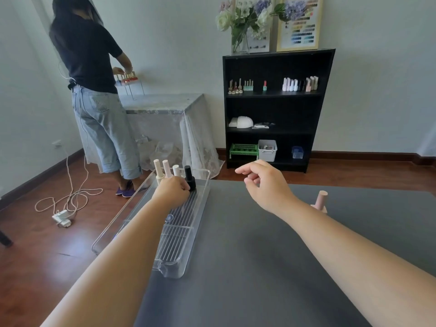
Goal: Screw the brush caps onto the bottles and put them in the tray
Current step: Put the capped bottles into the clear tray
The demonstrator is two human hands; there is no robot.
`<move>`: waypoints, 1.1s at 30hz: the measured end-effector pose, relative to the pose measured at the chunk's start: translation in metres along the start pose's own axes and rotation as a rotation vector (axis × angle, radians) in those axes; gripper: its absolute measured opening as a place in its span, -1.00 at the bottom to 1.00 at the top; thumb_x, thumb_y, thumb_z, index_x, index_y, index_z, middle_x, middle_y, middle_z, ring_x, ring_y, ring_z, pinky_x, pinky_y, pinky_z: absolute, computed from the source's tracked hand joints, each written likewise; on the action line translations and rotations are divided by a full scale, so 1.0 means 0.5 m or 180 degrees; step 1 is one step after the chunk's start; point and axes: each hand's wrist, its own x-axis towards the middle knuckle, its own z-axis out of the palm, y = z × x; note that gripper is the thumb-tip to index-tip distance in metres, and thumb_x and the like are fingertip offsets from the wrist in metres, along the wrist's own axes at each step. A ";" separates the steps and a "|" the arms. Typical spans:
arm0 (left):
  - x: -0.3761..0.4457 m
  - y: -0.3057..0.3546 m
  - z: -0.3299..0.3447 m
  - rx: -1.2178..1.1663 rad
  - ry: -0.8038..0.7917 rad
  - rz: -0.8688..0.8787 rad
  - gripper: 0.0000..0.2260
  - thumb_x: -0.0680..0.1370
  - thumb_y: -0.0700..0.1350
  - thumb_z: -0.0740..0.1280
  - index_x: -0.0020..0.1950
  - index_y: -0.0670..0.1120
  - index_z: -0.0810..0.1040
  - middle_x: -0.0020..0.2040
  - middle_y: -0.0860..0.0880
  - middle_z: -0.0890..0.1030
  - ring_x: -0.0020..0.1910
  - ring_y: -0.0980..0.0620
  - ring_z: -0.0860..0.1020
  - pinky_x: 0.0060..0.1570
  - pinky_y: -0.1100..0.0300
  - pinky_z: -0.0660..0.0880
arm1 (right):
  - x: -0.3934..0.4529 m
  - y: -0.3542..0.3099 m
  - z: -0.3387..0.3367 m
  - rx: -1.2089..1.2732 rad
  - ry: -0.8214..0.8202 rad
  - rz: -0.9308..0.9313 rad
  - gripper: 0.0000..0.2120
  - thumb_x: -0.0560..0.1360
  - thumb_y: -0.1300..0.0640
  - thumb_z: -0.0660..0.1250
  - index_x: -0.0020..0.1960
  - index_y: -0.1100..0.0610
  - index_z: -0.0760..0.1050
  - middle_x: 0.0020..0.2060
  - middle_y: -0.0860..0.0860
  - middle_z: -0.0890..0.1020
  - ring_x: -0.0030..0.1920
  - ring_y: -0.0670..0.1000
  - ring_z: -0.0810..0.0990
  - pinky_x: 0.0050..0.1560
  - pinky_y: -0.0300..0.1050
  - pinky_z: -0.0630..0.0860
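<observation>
My left hand (pixel 173 190), fingers curled around the base of the black bottle (pixel 189 178), long axis upright, cap up, at the far end of the clear tray (pixel 179 260). Beyond my knuckles: three pale bottles (pixel 165 169), upright. My right hand (pixel 264 182) hovers open, empty; one pink bottle (pixel 320 201) stands behind its wrist

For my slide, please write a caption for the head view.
Left hand sets black bottle in clear tray; right hand hovers open.
</observation>
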 end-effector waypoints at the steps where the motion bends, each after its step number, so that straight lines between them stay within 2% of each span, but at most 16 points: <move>1: 0.000 0.003 0.004 0.0024 -0.0075 0.0034 -0.82 0.51 -0.21 0.29 -0.05 0.00 0.66 -0.20 0.09 0.58 -0.18 0.04 0.55 -0.23 0.27 0.43 | -0.007 0.005 -0.011 -0.0013 0.0045 -0.0016 -0.70 0.48 0.39 0.30 0.07 0.07 0.61 -0.06 -0.01 0.56 -0.13 -0.05 0.52 -0.13 -0.38 0.46; 3: -0.001 0.010 0.011 0.0024 -0.0295 0.0055 -0.80 0.51 -0.21 0.32 -0.04 0.05 0.68 -0.12 0.02 0.64 -0.22 0.04 0.59 -0.30 0.30 0.48 | -0.019 0.016 -0.034 -0.0068 0.0156 -0.0025 -0.72 0.47 0.38 0.32 0.04 0.06 0.62 -0.11 -0.02 0.58 -0.19 -0.09 0.51 -0.19 -0.43 0.43; 6: -0.001 0.019 0.009 0.0063 -0.0356 -0.0002 -0.70 0.51 -0.20 0.35 0.22 0.02 0.64 0.06 -0.07 0.62 -0.17 -0.02 0.60 -0.18 0.22 0.54 | -0.035 0.026 -0.068 -0.0153 0.0318 0.0058 -0.75 0.49 0.34 0.31 0.00 0.04 0.63 -0.16 -0.06 0.58 -0.23 -0.17 0.50 -0.21 -0.46 0.40; 11: -0.019 0.012 0.002 0.0080 -0.0219 0.0004 -0.66 0.53 -0.19 0.31 0.30 0.00 0.57 0.05 -0.10 0.61 -0.17 -0.04 0.56 -0.22 0.23 0.45 | -0.063 0.024 -0.141 0.0074 0.0736 -0.0013 -0.81 0.51 0.28 0.33 -0.07 0.04 0.65 -0.15 -0.08 0.65 -0.18 -0.10 0.58 -0.18 -0.38 0.48; 15: -0.074 0.001 -0.012 -0.0026 -0.0198 0.0154 -0.72 0.53 -0.14 0.33 0.23 0.04 0.59 -0.17 0.09 0.56 -0.28 0.14 0.52 -0.34 0.32 0.39 | -0.092 0.054 -0.199 0.0007 0.0740 0.0318 -0.81 0.51 0.22 0.32 -0.07 -0.02 0.65 -0.11 -0.13 0.63 -0.20 -0.16 0.55 -0.24 -0.45 0.41; 17: -0.115 -0.006 -0.025 -0.0176 -0.0165 0.0317 -0.79 0.55 -0.06 0.35 0.17 0.10 0.60 -0.14 0.15 0.57 -0.22 0.16 0.55 -0.19 0.27 0.49 | -0.102 0.089 -0.223 -0.0339 0.0463 0.0736 -0.80 0.51 0.19 0.31 0.01 -0.08 0.61 -0.02 -0.13 0.57 -0.03 -0.12 0.51 -0.08 -0.32 0.37; 19: -0.157 -0.017 -0.036 -0.0267 -0.0126 0.0487 -0.82 0.56 -0.02 0.35 0.15 0.12 0.62 -0.02 0.17 0.61 -0.08 0.13 0.57 0.01 0.17 0.50 | -0.115 0.119 -0.237 -0.0695 -0.0073 0.1100 -0.76 0.51 0.12 0.31 0.13 -0.12 0.55 0.11 -0.15 0.46 0.14 -0.04 0.43 0.05 -0.16 0.32; 20: -0.176 -0.026 -0.040 -0.0238 -0.0085 0.0583 -0.82 0.57 -0.02 0.35 0.15 0.11 0.63 0.04 0.16 0.60 -0.03 0.12 0.56 0.02 0.19 0.46 | -0.123 0.130 -0.240 -0.0763 -0.0339 0.1195 -0.74 0.51 0.09 0.31 0.18 -0.14 0.52 0.15 -0.16 0.42 0.15 -0.04 0.43 0.06 -0.12 0.32; 22: -0.207 -0.043 -0.047 -0.0097 -0.0010 0.0702 -0.82 0.58 -0.04 0.34 0.16 0.09 0.64 0.11 0.13 0.59 0.02 0.08 0.57 -0.02 0.22 0.44 | -0.138 0.143 -0.237 -0.0737 -0.0627 0.1224 -0.72 0.52 0.08 0.31 0.19 -0.17 0.49 0.16 -0.17 0.45 0.06 -0.07 0.49 0.00 -0.11 0.37; 26: -0.242 -0.070 -0.058 0.0174 -0.0062 0.0700 -0.80 0.59 -0.03 0.33 0.19 0.05 0.65 0.23 0.06 0.63 0.21 0.02 0.55 0.24 0.09 0.40 | -0.157 0.141 -0.222 -0.0617 -0.0374 0.1105 -0.70 0.54 0.18 0.27 0.04 -0.25 0.50 -0.05 -0.21 0.61 -0.07 -0.21 0.52 -0.23 -0.25 0.40; 30: -0.257 -0.083 -0.062 0.0180 -0.0175 0.0649 -0.78 0.60 -0.03 0.32 0.21 0.04 0.65 0.26 0.05 0.63 0.26 0.03 0.55 0.26 0.13 0.37 | -0.151 0.121 -0.207 -0.0493 -0.0107 0.1005 -0.69 0.54 0.23 0.26 0.01 -0.19 0.54 -0.19 -0.19 0.66 -0.10 -0.18 0.57 -0.25 -0.31 0.40; 33: -0.261 -0.085 -0.058 0.0082 -0.0214 0.0552 -0.78 0.61 0.00 0.31 0.22 0.09 0.64 0.25 0.07 0.63 0.26 0.04 0.55 0.27 0.12 0.39 | -0.117 0.077 -0.190 -0.0332 0.0033 0.0716 -0.71 0.52 0.24 0.28 0.06 -0.13 0.57 -0.21 -0.23 0.65 -0.13 -0.33 0.54 -0.23 -0.44 0.35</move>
